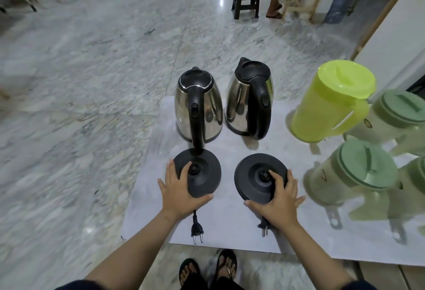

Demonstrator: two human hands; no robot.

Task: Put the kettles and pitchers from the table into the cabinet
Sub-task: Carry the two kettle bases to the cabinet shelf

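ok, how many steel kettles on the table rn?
2. Left kettle stands behind the left hand; right kettle stands behind the right hand. Both are off their bases.

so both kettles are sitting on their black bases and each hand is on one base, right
Not quite. The head view shows the left kettle and right kettle standing directly on the table, behind their bases, not on them. The rest holds: the left hand grips the left base and the right hand grips the right base.
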